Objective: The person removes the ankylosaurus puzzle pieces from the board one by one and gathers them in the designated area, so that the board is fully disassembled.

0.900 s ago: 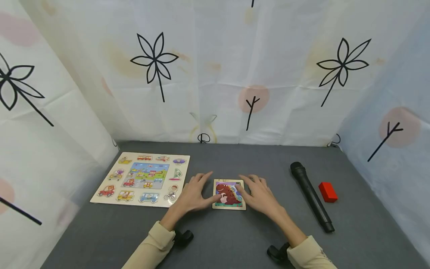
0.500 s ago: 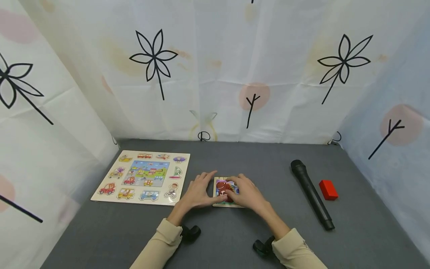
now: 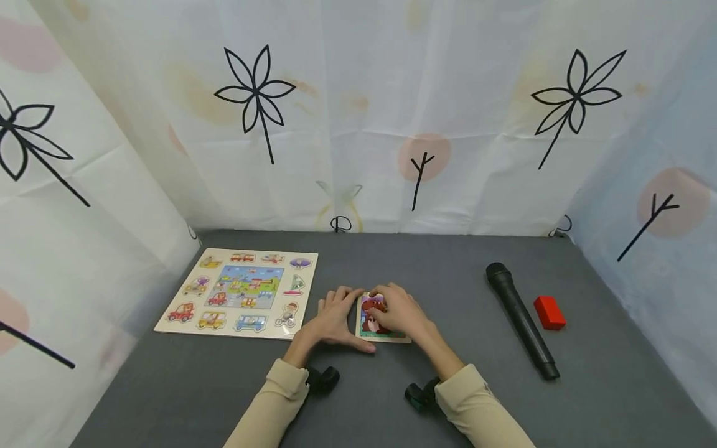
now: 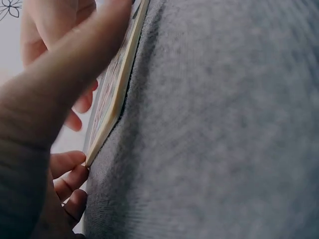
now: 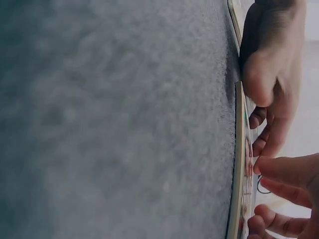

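The small dinosaur puzzle [image 3: 386, 336] lies flat on the grey table. My left hand [image 3: 335, 322] spans its left side in the head view, fingers at the far left corner and thumb by the near edge; in the left wrist view fingertips [image 4: 77, 162] touch the board's corner. Over the picture is my right hand [image 3: 400, 311], bent fingers at the far edge and thumb low on the picture. Its thumb tip [image 5: 259, 167] meets the board's face in the right wrist view; no piece shows between its fingers.
A large vehicle puzzle board [image 3: 235, 320] lies left of my left hand, its right edge near the wrist. On the right are a black microphone [image 3: 522, 320] and a red block [image 3: 549, 313]. Patterned white cloth [image 3: 358, 124] hangs behind and at both sides.
My right hand has moved left over the small puzzle, its fingers more bent. My left thumb has dropped from the picture to the near edge.
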